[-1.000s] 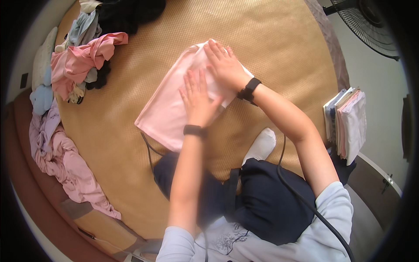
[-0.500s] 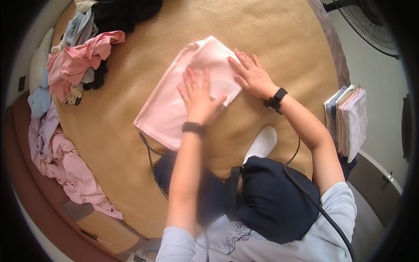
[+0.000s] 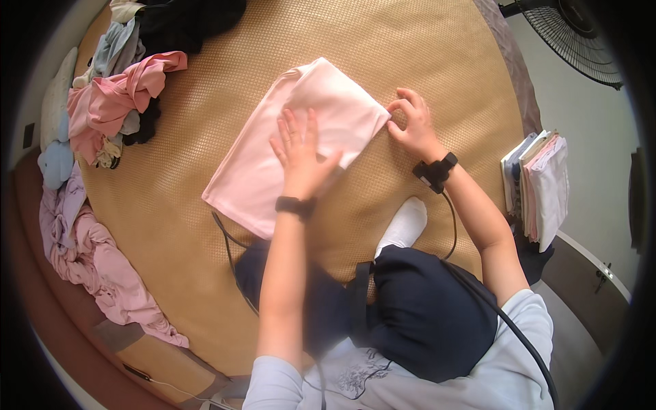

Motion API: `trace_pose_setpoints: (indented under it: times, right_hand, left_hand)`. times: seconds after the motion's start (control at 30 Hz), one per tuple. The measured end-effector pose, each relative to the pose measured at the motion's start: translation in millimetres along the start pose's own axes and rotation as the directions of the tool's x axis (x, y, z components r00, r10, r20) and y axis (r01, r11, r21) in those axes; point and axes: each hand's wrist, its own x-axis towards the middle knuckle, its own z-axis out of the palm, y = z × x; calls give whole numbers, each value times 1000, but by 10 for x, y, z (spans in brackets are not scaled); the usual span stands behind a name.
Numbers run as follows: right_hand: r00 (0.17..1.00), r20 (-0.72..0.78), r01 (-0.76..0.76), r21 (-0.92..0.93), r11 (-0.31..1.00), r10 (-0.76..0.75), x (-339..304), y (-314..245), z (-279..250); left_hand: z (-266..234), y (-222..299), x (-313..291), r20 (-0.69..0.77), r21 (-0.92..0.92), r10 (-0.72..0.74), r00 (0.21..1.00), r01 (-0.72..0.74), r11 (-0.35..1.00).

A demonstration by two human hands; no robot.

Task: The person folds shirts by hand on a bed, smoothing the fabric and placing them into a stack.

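A light pink folded cloth (image 3: 253,164), perhaps a garment, lies flat on the tan woven mat (image 3: 328,34) in front of me. My left hand (image 3: 302,160) rests on its middle with the fingers stretched out and spread. At the cloth's right corner my right hand (image 3: 413,126) has thumb and forefinger brought together, pinching the edge. The other fingers of that hand are curled above the corner. Dark bands with boxy parts sit on both wrists.
A heap of mixed clothes (image 3: 113,96) lies at the far left, and a rumpled pink cloth (image 3: 113,273) below it. Folded clothes (image 3: 540,184) are stacked at the right edge. A fan (image 3: 574,41) stands far right. Black cables (image 3: 506,335) run beside my legs.
My right hand has gone from lying flat on the cloth to pinching its right corner, which now extends a little farther right. The left hand stays flat on the cloth.
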Motion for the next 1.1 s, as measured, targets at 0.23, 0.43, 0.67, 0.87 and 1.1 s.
trace_pose_setpoints:
  times: [0.23,0.43,0.67,0.87,1.1]
  right_hand:
    - [998,-8,-60,91,994,61,-20,13,55]
    - [987,-53,-135,252,958,153,-40,15,120]
    - [992,-98,-70,91,993,79,-63,-1,112]
    - [997,-58,38,-204,978,-50,66,-190,-176]
    - [898,-42,434,-74,898,-437,513,-673,194]
  left_hand:
    - [13,-35,-10,-21,-46,13,1000,-14,999]
    - [29,-48,-3,-24,-54,15,1000,-17,998]
    - [-25,14,-4,-16,-23,3,1000,-3,1000]
    - [-68,50,-11,8,-35,-10,1000,10,999]
    - [10,50,3,-9,10,-19,1000,19,1000]
